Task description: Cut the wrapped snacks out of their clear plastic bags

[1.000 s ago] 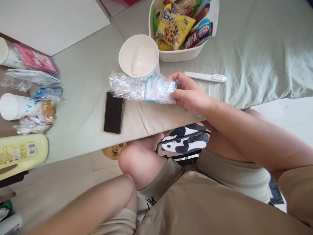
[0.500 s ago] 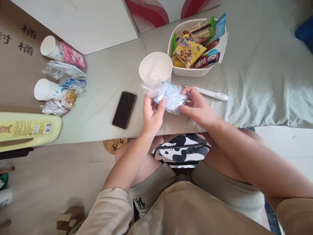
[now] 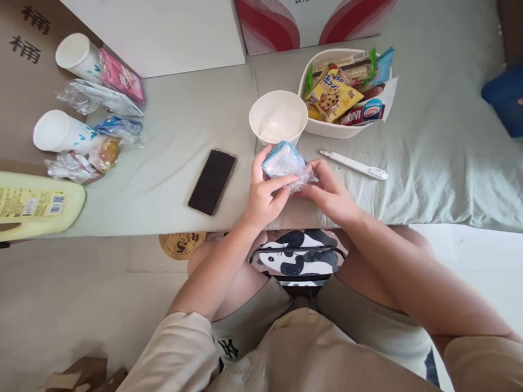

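Between my two hands is a small light-blue packet wrapped in clear plastic (image 3: 284, 160), held just in front of a white paper bowl (image 3: 278, 115). My left hand (image 3: 267, 188) grips the packet from the left, fingers behind it and thumb across its front. With thumb and fingertips, my right hand (image 3: 327, 188) pinches the crumpled plastic at the packet's right end. Translucent plastic seems to lie inside the bowl. To the right of my right hand rests a white utility knife (image 3: 353, 164).
A white basket (image 3: 339, 129) of packaged snacks stands behind the bowl. A phone (image 3: 212, 181) lies left of my hands. Farther left are paper cups (image 3: 65, 130), wrapped packets (image 3: 120, 128) and a yellow jug (image 3: 44, 207). White boxes (image 3: 163, 38) line the back.
The packet has turned, showing its flat blue-edged face, and its plastic is gathered toward my right hand. My left thumb has moved across it. The view has shifted somewhat.
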Available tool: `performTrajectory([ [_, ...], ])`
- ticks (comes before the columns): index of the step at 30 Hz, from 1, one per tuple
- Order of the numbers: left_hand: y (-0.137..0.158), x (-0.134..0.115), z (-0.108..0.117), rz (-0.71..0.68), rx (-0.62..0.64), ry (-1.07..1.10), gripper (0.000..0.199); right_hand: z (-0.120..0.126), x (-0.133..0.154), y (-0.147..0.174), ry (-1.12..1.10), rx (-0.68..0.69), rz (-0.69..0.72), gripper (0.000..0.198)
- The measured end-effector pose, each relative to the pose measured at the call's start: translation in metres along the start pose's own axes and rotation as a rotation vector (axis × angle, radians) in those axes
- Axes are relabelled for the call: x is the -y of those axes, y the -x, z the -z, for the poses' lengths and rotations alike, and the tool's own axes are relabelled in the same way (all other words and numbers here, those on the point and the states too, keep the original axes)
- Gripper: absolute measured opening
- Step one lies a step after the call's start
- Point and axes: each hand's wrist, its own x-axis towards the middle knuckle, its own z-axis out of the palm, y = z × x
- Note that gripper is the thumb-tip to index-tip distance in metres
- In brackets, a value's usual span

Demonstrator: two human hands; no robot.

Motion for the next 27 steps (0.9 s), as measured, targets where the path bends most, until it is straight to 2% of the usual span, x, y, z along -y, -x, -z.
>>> performTrajectory([
  [2, -0.001, 0.002, -0.001, -0.005, 0.005, 0.048, 0.026, 0.003, 0.002, 0.004, -0.058, -0.002, -0.034, 0.033],
  [6, -0.001, -0.001, -0.005, -0.049, 0.021, 0.219, 0.019, 0.011, -0.002, 0.006, 0.075, -0.085, -0.006, 0.056],
  [9, 0.000, -0.008, -0.007, -0.039, 0.001, 0.442, 0.020, 0.015, -0.004, 0.002, 0.191, -0.116, 0.060, 0.056],
  [12, -0.002, -0.015, -0.005, 0.102, 0.003, 0.722, 0.040, 0.016, -0.003, 0.000, 0.191, -0.132, 0.125, 0.052],
  [14, -0.004, -0.020, -0.002, 0.214, 0.050, 0.807, 0.050, 0.015, -0.002, 0.000, 0.198, -0.128, 0.146, 0.051],
  [18, -0.010, -0.024, 0.005, 0.362, 0.127, 0.758, 0.042, 0.016, -0.001, 0.000, 0.268, -0.135, 0.110, 0.040],
  [20, -0.012, -0.023, 0.008, 0.427, 0.084, 0.731, 0.044, 0.018, -0.001, -0.007, 0.251, -0.208, 0.094, 0.034],
  [23, -0.013, -0.018, 0.010, 0.506, 0.026, 0.695, 0.052, 0.016, -0.002, -0.029, 0.152, -0.270, 0.080, 0.036],
  [27, -0.011, -0.015, 0.013, 0.555, 0.080, 0.699, 0.054, 0.003, -0.005, -0.059, 0.104, -0.167, 0.078, 0.049],
])
